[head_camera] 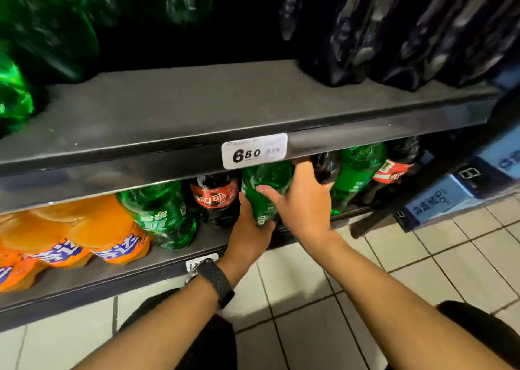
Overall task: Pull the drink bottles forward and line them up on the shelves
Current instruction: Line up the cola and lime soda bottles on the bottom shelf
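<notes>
Gripping the lower body of a green bottle [267,181] with the left hand [247,229], fingers curled round it. Clasping its upper part with the right hand [302,201], thumb across the front, fingertips tucked under the upper shelf [197,108] and hard to make out. Held tilted near the front of the lower shelf [112,279], between a cola bottle [215,198] and a dark bottle [326,167]; base covered, so cannot tell whether resting or lifted. Hidden behind the shelf lip and price tag [254,151]: all caps. Cut off at left: orange bottles [84,229]. Blurred above: dark bottles [394,32]. Below: pale tiled floor [422,271].
</notes>
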